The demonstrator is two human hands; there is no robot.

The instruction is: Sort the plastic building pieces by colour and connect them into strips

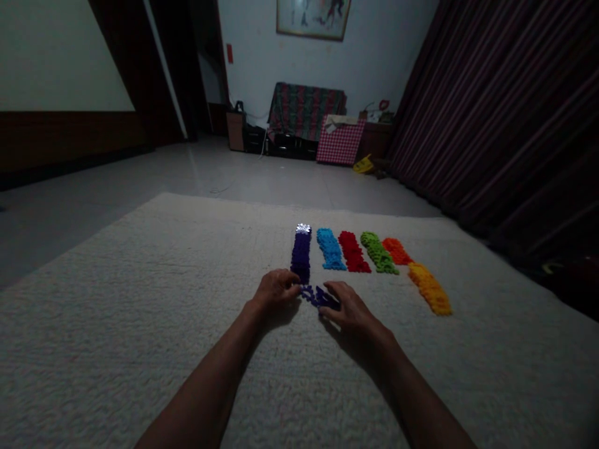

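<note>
My left hand (277,288) has its thumb and fingertips closed at the edge of a small dark purple notched piece (307,294), low over the cream mat. To its right, my right hand (350,307) holds several dark purple pieces (326,299) between thumb and fingers. The pieces look flat with toothed edges, like interlocking plastic blocks; dim light hides their exact shape. Just beyond my left fingertips lies a row of dark purple pieces (301,252), with shiny, pale-looking ones at its far end.
Rows of blue (331,249), red (354,252), green (379,252), orange (397,251) and yellow pieces (429,288) lie to the right on the cream mat (140,312). Beyond are a tiled floor (187,168), a cloth-covered object (306,109) and a dark curtain (486,112).
</note>
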